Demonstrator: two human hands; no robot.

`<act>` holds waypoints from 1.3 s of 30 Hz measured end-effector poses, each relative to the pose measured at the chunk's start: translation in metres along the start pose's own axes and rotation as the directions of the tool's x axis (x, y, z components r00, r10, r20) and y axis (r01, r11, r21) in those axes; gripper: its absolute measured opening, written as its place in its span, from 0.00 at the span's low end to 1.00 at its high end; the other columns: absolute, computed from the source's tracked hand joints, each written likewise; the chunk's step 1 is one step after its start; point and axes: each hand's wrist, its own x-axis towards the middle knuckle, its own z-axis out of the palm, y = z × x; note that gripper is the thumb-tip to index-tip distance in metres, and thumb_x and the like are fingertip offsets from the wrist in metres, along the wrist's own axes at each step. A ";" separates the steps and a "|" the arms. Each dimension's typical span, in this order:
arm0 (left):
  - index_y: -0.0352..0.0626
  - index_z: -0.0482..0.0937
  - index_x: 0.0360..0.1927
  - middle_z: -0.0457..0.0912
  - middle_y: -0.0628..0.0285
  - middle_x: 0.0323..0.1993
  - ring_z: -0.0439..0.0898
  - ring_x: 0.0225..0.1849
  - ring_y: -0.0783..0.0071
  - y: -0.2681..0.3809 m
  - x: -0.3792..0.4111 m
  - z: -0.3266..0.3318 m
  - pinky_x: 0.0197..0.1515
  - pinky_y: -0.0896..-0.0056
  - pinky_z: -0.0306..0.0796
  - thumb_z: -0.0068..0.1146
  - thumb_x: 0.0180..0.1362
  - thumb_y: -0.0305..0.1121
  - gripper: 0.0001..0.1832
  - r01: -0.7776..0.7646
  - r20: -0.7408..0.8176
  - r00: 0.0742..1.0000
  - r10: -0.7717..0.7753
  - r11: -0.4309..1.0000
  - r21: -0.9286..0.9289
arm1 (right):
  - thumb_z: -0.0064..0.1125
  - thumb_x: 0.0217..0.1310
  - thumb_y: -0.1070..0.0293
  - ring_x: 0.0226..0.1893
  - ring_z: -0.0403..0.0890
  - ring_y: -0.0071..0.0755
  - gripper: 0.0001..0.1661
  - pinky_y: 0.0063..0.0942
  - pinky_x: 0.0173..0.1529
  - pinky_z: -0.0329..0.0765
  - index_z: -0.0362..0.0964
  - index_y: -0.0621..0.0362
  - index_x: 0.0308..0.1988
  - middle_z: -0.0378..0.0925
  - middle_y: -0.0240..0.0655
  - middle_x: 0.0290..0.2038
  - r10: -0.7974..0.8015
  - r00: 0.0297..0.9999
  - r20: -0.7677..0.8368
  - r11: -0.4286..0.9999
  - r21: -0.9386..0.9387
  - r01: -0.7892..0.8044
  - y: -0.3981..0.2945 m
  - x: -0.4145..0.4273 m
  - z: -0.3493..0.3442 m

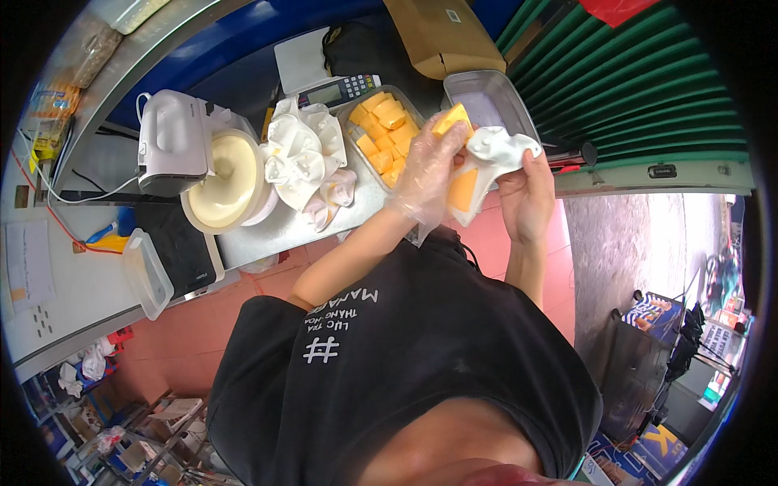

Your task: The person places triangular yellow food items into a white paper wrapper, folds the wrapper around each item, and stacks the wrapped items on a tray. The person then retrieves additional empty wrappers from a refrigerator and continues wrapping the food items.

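My left hand, in a clear plastic glove, holds a yellow molded piece at its fingertips. My bare right hand pinches the edge of a white flexible mold, bent between both hands. Another yellow piece shows in the mold's lower part. Left of my hands, a clear-sided tray holds several similar yellow pieces. White molds with yellow residue lie heaped beside it. A metal container stands beyond my hands, partly hidden by the mold.
A hand mixer rests by a bowl of pale cream mixture at the left. Behind the tray stand a scale with keypad and a cardboard box. The metal worktop's near edge runs before my body.
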 end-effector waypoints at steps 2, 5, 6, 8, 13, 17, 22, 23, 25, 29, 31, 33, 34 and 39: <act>0.38 0.65 0.54 0.75 0.61 0.41 0.76 0.43 0.76 0.004 0.011 -0.014 0.47 0.75 0.70 0.51 0.62 0.40 0.22 0.098 0.068 0.994 -0.088 0.984 -0.146 | 0.37 0.69 0.63 0.52 0.74 0.37 0.19 0.36 0.58 0.68 0.62 0.65 0.52 0.73 0.43 0.50 -0.083 0.994 -0.070 0.993 0.082 0.089 0.002 -0.002 -0.008; 0.39 0.67 0.53 0.77 0.61 0.40 0.77 0.41 0.75 0.037 0.025 -0.034 0.44 0.75 0.72 0.52 0.62 0.37 0.19 -0.016 0.059 0.998 0.009 0.993 0.120 | 0.37 0.69 0.64 0.52 0.74 0.37 0.19 0.35 0.58 0.68 0.63 0.65 0.51 0.73 0.43 0.51 -0.148 0.979 -0.140 0.986 0.052 0.156 -0.004 -0.003 -0.018; 0.40 0.69 0.52 0.77 0.60 0.40 0.78 0.42 0.73 0.045 0.038 -0.052 0.44 0.73 0.72 0.53 0.61 0.37 0.18 -0.080 0.122 0.992 0.034 0.915 0.395 | 0.37 0.69 0.64 0.52 0.74 0.37 0.19 0.36 0.58 0.68 0.63 0.64 0.51 0.73 0.44 0.51 -0.157 0.978 -0.139 0.984 0.068 0.167 -0.007 -0.004 -0.020; 0.43 0.73 0.50 0.77 0.57 0.41 0.79 0.43 0.69 0.061 0.063 -0.094 0.43 0.69 0.73 0.56 0.57 0.34 0.17 -0.213 0.256 0.967 -0.017 0.502 0.838 | 0.37 0.69 0.64 0.53 0.73 0.38 0.19 0.38 0.58 0.68 0.63 0.64 0.51 0.72 0.44 0.51 -0.155 0.984 -0.087 0.975 0.144 0.166 -0.009 -0.006 -0.023; 0.46 0.79 0.43 0.79 0.53 0.43 0.79 0.45 0.55 0.068 0.109 -0.167 0.46 0.63 0.73 0.54 0.48 0.25 0.16 -0.342 0.193 0.930 -0.313 -0.543 0.767 | 0.35 0.69 0.64 0.54 0.72 0.40 0.19 0.41 0.59 0.67 0.63 0.64 0.52 0.72 0.44 0.51 -0.196 0.974 -0.118 0.969 0.130 0.211 -0.011 -0.006 -0.026; 0.47 0.81 0.40 0.80 0.50 0.41 0.79 0.47 0.53 0.056 0.117 -0.171 0.48 0.62 0.73 0.56 0.47 0.23 0.14 -0.323 0.021 0.907 -0.421 -0.663 0.675 | 0.34 0.69 0.64 0.54 0.72 0.41 0.20 0.41 0.60 0.67 0.63 0.64 0.52 0.72 0.44 0.52 -0.243 0.964 -0.108 0.953 0.157 0.258 -0.025 -0.013 -0.030; 0.47 0.82 0.40 0.79 0.52 0.43 0.78 0.48 0.55 0.028 0.121 -0.183 0.49 0.62 0.73 0.54 0.48 0.24 0.15 -0.288 -0.050 0.921 -0.385 -0.764 0.578 | 0.33 0.69 0.63 0.55 0.72 0.41 0.20 0.41 0.61 0.66 0.63 0.63 0.53 0.72 0.44 0.52 -0.254 0.954 -0.158 0.935 0.211 0.284 -0.029 -0.018 -0.039; 0.47 0.82 0.41 0.79 0.54 0.45 0.77 0.49 0.55 0.026 0.124 -0.188 0.49 0.61 0.73 0.55 0.48 0.24 0.15 -0.277 -0.073 0.918 -0.390 -0.763 0.584 | 0.33 0.69 0.63 0.55 0.72 0.41 0.20 0.41 0.61 0.65 0.63 0.63 0.53 0.72 0.44 0.52 -0.250 0.961 -0.121 0.935 0.227 0.272 -0.029 -0.019 -0.039; 0.44 0.82 0.38 0.80 0.51 0.42 0.79 0.45 0.55 0.027 0.127 -0.191 0.46 0.62 0.74 0.53 0.49 0.25 0.13 -0.325 -0.027 0.898 -0.440 -0.702 0.634 | 0.33 0.69 0.63 0.55 0.71 0.41 0.20 0.41 0.61 0.65 0.63 0.63 0.53 0.72 0.44 0.52 -0.242 0.969 -0.051 0.935 0.255 0.247 -0.030 -0.021 -0.040; 0.43 0.83 0.36 0.81 0.51 0.40 0.80 0.44 0.54 0.031 0.136 -0.210 0.46 0.63 0.75 0.54 0.47 0.26 0.12 -0.447 0.142 0.868 -0.476 -0.624 0.641 | 0.32 0.69 0.63 0.55 0.71 0.41 0.21 0.41 0.62 0.65 0.62 0.64 0.53 0.72 0.44 0.52 -0.237 0.966 -0.104 0.933 0.253 0.256 -0.029 -0.022 -0.042; 0.45 0.83 0.37 0.81 0.52 0.40 0.80 0.44 0.55 0.030 0.141 -0.216 0.47 0.63 0.74 0.54 0.47 0.26 0.13 -0.442 0.097 0.851 -0.516 -0.605 0.662 | 0.32 0.68 0.63 0.55 0.71 0.42 0.22 0.41 0.61 0.65 0.62 0.64 0.53 0.72 0.44 0.52 -0.229 0.962 -0.148 0.930 0.259 0.261 -0.028 -0.021 -0.043; 0.47 0.82 0.39 0.80 0.52 0.41 0.79 0.46 0.55 0.031 0.140 -0.212 0.48 0.63 0.73 0.55 0.47 0.26 0.14 -0.439 0.072 0.837 -0.543 -0.585 0.682 | 0.33 0.66 0.62 0.55 0.71 0.42 0.23 0.41 0.61 0.65 0.62 0.65 0.53 0.72 0.45 0.51 -0.205 0.947 -0.249 0.938 0.227 0.263 -0.027 -0.019 -0.047; 0.49 0.82 0.41 0.79 0.52 0.42 0.78 0.46 0.55 0.033 0.137 -0.206 0.50 0.63 0.72 0.56 0.47 0.27 0.15 -0.439 0.070 0.832 -0.551 -0.575 0.690 | 0.33 0.66 0.61 0.54 0.72 0.42 0.23 0.40 0.61 0.65 0.63 0.65 0.52 0.72 0.45 0.51 -0.196 0.933 -0.301 0.941 0.210 0.266 -0.027 -0.018 -0.050; 0.46 0.79 0.45 0.78 0.52 0.44 0.76 0.49 0.53 0.048 0.113 -0.153 0.53 0.60 0.69 0.53 0.54 0.37 0.16 -0.347 0.065 0.889 -0.454 -0.574 0.741 | 0.38 0.60 0.62 0.47 0.74 0.36 0.21 0.33 0.55 0.68 0.67 0.67 0.45 0.75 0.42 0.44 -0.175 0.946 -0.272 0.957 0.180 0.229 -0.021 -0.010 -0.064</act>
